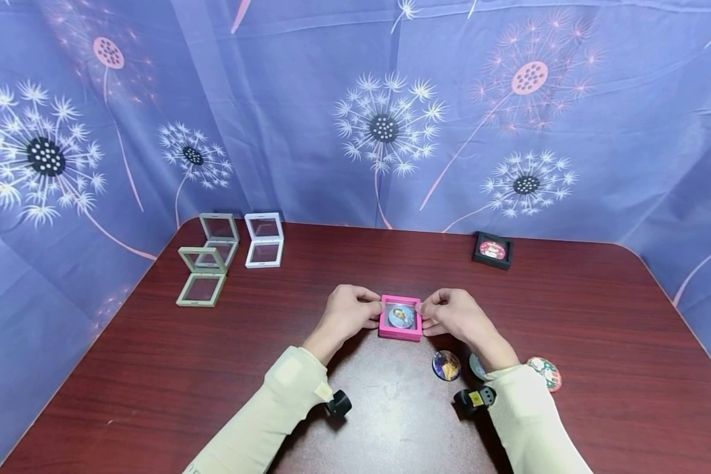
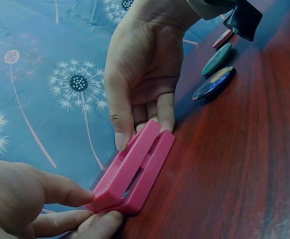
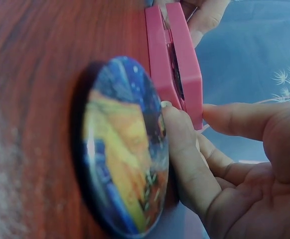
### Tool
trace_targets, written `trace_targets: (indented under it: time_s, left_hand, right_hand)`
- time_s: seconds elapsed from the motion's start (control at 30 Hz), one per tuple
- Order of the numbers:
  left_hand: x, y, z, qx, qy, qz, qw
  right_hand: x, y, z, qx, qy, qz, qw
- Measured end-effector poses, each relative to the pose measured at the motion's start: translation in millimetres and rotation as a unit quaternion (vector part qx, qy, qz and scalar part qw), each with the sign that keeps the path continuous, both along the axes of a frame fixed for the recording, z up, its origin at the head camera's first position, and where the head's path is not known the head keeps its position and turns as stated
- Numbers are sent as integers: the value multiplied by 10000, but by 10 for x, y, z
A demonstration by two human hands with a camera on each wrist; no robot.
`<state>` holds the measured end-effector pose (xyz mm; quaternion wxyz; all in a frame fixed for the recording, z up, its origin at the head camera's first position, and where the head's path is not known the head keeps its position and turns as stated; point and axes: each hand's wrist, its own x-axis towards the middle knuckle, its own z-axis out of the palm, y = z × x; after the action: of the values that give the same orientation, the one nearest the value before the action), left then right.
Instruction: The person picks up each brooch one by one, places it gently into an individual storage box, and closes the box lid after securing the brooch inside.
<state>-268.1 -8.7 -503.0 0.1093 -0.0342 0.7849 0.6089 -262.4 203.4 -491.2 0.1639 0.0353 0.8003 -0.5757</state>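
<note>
Between both hands, a pink display frame (image 1: 399, 335) lies at the middle of the table, hinged like a small case. Through its window shows a round badge (image 1: 401, 316) with a portrait on pale blue. My left hand (image 1: 348, 313) pinches the frame's left side, thumb on the upper half and fingers at the lower half. The right hand (image 1: 455, 316) pinches the right side in the same way. In the left wrist view, a narrow gap runs between the two halves of the pink frame (image 2: 135, 169), and the upper half slants slightly.
Near the right forearm lie a blue and yellow badge (image 1: 446, 365), a partly hidden greenish badge (image 1: 476, 366) and a green and red badge (image 1: 546, 374). A black frame (image 1: 493, 261) holding a red badge stands back right. Opened white (image 1: 264, 241), grey-green (image 1: 235, 232) and green (image 1: 182, 294) frames stand back left.
</note>
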Motion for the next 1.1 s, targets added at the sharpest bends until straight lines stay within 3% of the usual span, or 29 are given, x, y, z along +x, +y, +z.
trace_targets:
  time_s: [1.1]
  left_hand:
    - [-11,-17,1,302,-15,-63,9995]
  right_hand:
    - [11,-10,42,271,29,157,9995]
